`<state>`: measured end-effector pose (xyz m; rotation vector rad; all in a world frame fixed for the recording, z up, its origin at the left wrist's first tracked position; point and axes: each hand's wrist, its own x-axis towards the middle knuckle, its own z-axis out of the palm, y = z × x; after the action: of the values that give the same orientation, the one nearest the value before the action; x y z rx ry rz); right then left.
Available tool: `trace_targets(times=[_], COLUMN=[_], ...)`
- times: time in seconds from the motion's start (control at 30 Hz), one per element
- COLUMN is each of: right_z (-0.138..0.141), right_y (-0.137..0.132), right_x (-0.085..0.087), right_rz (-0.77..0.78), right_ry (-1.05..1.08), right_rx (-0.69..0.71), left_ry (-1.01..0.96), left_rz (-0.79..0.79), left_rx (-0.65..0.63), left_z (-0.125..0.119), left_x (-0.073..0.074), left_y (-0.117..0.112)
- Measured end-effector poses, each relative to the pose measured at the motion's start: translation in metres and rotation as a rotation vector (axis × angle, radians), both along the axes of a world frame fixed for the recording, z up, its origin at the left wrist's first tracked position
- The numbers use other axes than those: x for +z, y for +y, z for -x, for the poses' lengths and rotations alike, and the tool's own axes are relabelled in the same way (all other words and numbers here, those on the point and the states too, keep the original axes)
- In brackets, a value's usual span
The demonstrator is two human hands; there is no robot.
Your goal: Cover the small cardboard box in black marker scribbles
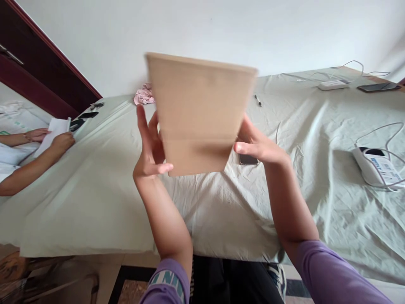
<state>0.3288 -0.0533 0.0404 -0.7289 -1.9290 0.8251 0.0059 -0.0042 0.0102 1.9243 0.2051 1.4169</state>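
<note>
Closest in at 6 o'clock, black trousers (234,278) and a sneaker (278,280) above a patterned floor mat (133,283). At 7 and 5 o'clock, a purple left sleeve (166,283) and a purple right sleeve (332,274), with bare forearms rising out of them. Lifted well above the desk, the left hand (148,147) at 11 o'clock and the right hand (262,145) at 1 o'clock, with a flat tan cardboard panel (199,114) between them at 12 o'clock, blurred and tilted, its wider edge uppermost. Left fingers (142,120) curled up along the panel's left edge, thumb reaching under its lower edge. Right fingers (249,131) wrapped around the right edge, thumb lying across the front. Both grips closed on the panel, with nothing else in hand.

Just behind the panel at 12 o'clock, a dark smartphone (248,159) flat on the wrinkled pale green cloth (316,219) draped over the desk. At 2 o'clock, a white device with a printed label (376,169) and looped cable. Farther out at 1 o'clock, a black marker (258,100); at 2 o'clock, a white power strip (332,85) and a second phone (379,87). At 11 o'clock, a crumpled pink cloth (144,95). At 10 o'clock, another person's two hands (50,137) on a sheet of white paper (53,135), near black objects (84,120). Beyond, a dark wooden door frame (41,71) and a white wall (202,25).
</note>
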Motion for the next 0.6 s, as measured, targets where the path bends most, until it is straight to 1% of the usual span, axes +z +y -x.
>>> trace_targets(times=[0.03, 0.07, 0.13, 0.27, 0.33, 0.4, 0.47, 0.6], right_z=[0.001, 0.003, 0.004, 0.0, -0.003, -0.006, -0.01, -0.014], right_y=[0.0, -0.001, 0.0, 0.005, 0.007, 0.008, 0.009, 0.013], right_x=[0.0, -0.001, -0.003, -0.01, -0.012, -0.01, -0.007, -0.003], right_rz=[0.044, 0.072, 0.081, 0.034, 0.021, 0.008, -0.01, -0.028], right_ry=[0.05, 0.089, 0.133, 0.099, 0.066, 0.048, 0.043, 0.019], right_rx=[-0.005, -0.011, -0.04, -0.068, -0.047, -0.007, 0.04, 0.115], left_ry=[0.099, 0.179, 0.256, 0.21, 0.189, 0.173, 0.155, 0.127], left_rz=[-0.069, -0.097, -0.057, 0.075, 0.125, 0.163, 0.176, 0.197], left_rx=[-0.029, -0.049, -0.043, 0.097, 0.165, 0.207, 0.209, 0.143], left_z=[0.0, -0.001, -0.006, -0.018, -0.02, -0.016, -0.01, -0.001], left_x=[0.002, 0.005, 0.008, 0.008, 0.004, 0.0, -0.005, -0.02], left_y=[0.001, 0.001, -0.002, -0.015, -0.019, -0.018, -0.014, -0.003])
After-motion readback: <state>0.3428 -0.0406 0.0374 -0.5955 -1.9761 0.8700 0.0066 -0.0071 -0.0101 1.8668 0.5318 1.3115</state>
